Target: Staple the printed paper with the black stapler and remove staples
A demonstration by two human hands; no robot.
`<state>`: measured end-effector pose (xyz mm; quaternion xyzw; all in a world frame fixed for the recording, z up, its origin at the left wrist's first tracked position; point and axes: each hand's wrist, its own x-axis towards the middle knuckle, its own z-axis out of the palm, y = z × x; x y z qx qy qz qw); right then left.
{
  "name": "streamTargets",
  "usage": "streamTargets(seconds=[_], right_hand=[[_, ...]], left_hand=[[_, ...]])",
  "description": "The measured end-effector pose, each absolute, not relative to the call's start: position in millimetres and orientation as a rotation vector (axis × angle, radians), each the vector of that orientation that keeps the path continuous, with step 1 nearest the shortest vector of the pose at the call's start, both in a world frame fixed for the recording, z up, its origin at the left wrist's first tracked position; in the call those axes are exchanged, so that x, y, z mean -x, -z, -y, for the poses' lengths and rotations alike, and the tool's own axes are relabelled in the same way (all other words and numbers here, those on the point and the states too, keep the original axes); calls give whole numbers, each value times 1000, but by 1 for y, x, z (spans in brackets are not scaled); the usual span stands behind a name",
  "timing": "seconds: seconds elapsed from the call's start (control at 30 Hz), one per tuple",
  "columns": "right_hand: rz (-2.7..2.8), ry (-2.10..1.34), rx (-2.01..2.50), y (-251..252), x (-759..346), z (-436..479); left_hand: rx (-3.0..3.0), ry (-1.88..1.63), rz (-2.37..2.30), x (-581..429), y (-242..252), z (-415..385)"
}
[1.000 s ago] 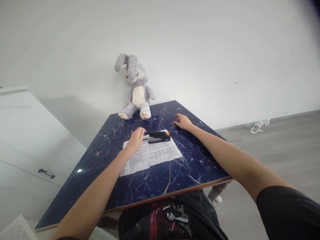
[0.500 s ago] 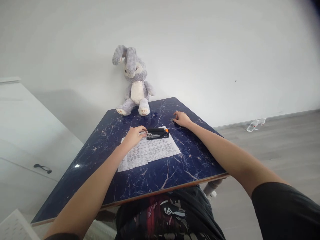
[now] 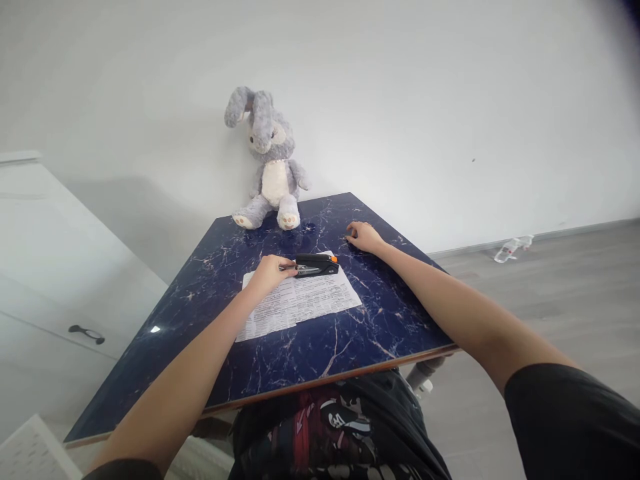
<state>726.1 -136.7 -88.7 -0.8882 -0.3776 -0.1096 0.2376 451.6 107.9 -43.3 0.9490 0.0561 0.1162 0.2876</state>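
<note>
A black stapler with an orange tip lies on printed sheets of paper on a dark blue marbled table. My left hand rests on the paper with its fingers curled, fingertips touching the stapler's metal front end. My right hand lies on the bare tabletop to the right of the stapler, fingers bent and loosely apart, holding nothing.
A grey and white plush rabbit sits at the table's far edge against the white wall. A white cabinet with a dark handle stands at the left. A plastic bottle lies on the grey floor at the right.
My left hand has slid forward a little and its fingertips have closed onto the stapler's front end. The view has tilted slightly. My right hand has hardly moved.
</note>
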Motion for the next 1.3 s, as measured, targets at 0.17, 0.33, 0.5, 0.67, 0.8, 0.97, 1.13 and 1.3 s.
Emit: streamTargets(seconds=[0.17, 0.33, 0.5, 0.67, 0.8, 0.97, 1.13, 1.3], right_hand=[[1044, 304, 2428, 89, -727, 136], [1049, 298, 2428, 88, -725, 136], [1048, 295, 2434, 89, -725, 137], [1068, 290, 2435, 89, -727, 137], [1083, 290, 2432, 88, -727, 136], [1077, 295, 2429, 86, -725, 136], [1064, 298, 2417, 86, -723, 137], [1006, 350, 2386, 82, -720, 136]], left_hand=[[-2534, -283, -128, -452, 45, -109], [-2558, -261, -116, -453, 46, -110], [-2578, -253, -103, -452, 44, -109], [-2582, -231, -80, -449, 41, -110], [-2590, -225, -72, -447, 36, -112], [-2617, -287, -66, -446, 33, -113], [-2612, -277, -40, -447, 34, -114], [-2568, -223, -46, -444, 29, -128]])
